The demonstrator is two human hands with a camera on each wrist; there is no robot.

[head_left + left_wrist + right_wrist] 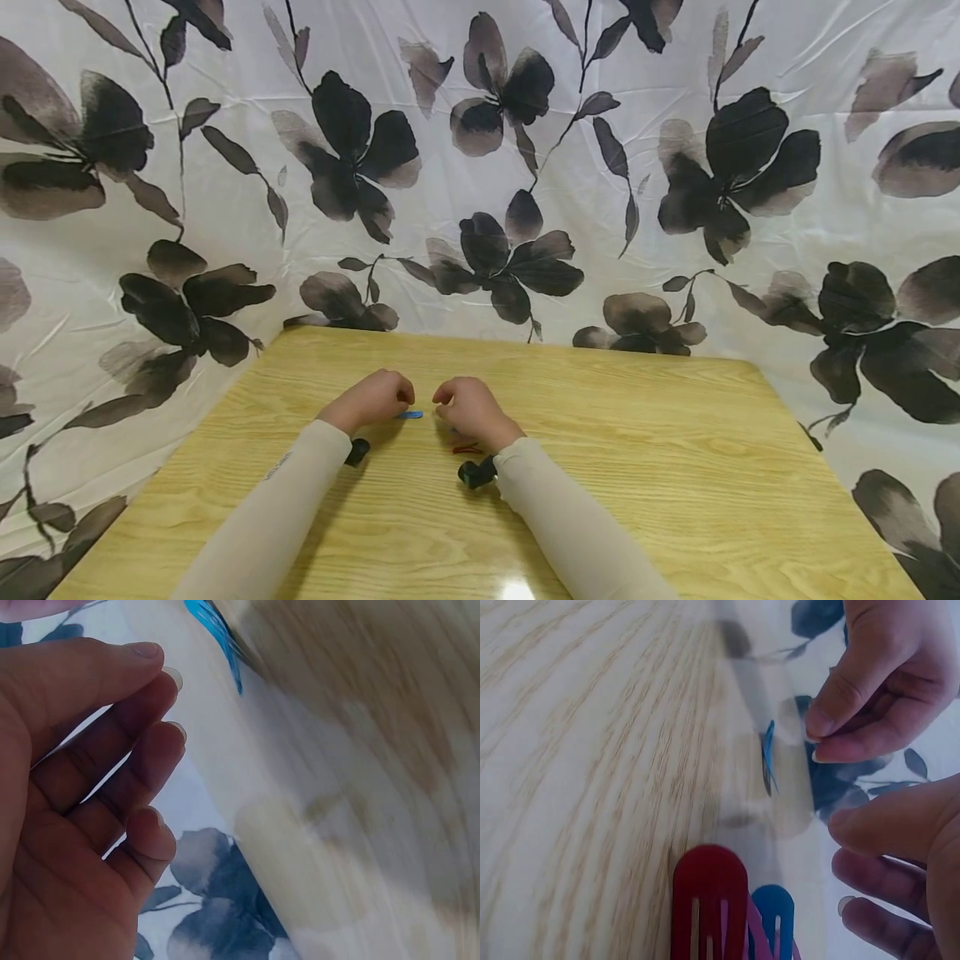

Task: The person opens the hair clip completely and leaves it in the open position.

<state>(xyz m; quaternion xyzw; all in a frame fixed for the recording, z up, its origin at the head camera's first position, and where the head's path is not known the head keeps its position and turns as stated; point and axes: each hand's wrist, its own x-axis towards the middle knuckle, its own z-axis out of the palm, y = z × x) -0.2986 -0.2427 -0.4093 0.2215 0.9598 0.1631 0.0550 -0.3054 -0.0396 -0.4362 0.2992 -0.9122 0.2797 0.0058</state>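
A blue snap hair clip [410,415] lies on the table just beneath my left hand [378,398]. The left wrist view shows that hand's fingers loosely bent, thumb tip close to the index finger, nothing visible between them; the blue clip [216,634] is beyond the fingertips. Across a small gap, my right hand [472,408] hovers with fingers loosely bent. In the right wrist view its thumb and fingers stand apart, holding nothing. Near that wrist are a red snap clip [710,885], a purple clip [757,926] and another blue clip [780,900], overlapping and partly cut off.
The wood-grain table [637,467] reaches back to a white cloth [622,50] with dark printed flowers, which hangs behind it and along the sides. Small black devices sit at the left wrist [357,452] and the right wrist [477,472].
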